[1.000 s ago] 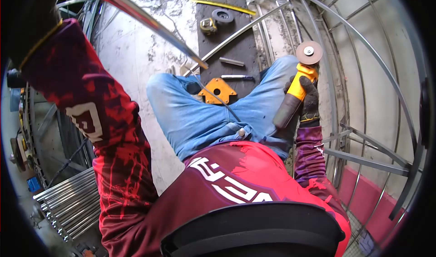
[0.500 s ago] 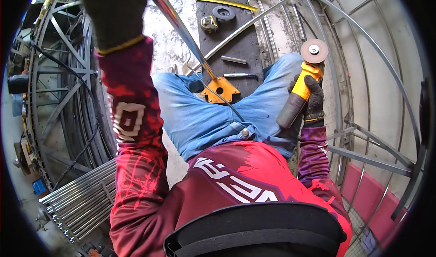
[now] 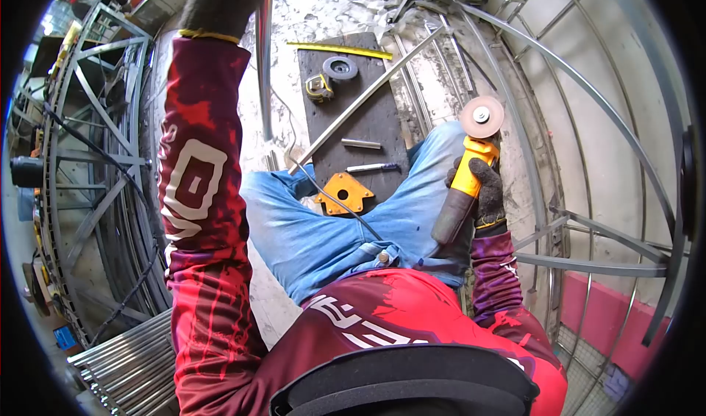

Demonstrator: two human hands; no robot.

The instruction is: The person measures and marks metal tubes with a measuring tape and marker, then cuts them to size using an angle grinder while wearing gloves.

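Note:
My left hand (image 3: 224, 4), in a dark glove, reaches up to the top edge of the view beside a shiny metal tube (image 3: 265, 70); its fingers are out of sight or too dark to tell. In my gloved right hand (image 3: 483, 188) is a yellow and black angle grinder (image 3: 465, 188) with a round disc (image 3: 482, 116) at its upper end. An orange magnetic square (image 3: 344, 194) lies between my legs. Above it are a marker pen (image 3: 373, 168) and a short tube piece (image 3: 361, 144) on a dark board (image 3: 323, 125).
A tape measure (image 3: 318, 87), a grey disc (image 3: 340, 68) and a yellow ruler (image 3: 338, 50) are at the board's upper part. A long bar (image 3: 368, 98) crosses it diagonally. Metal frames (image 3: 103, 155) stand left, curved rods (image 3: 573, 59) right, and bundled tubes (image 3: 136, 357) lower left.
My left arm has moved up and outward, and the shiny tube has swung more upright, away from the orange square. The view has shifted, and my right hand still holds the grinder.

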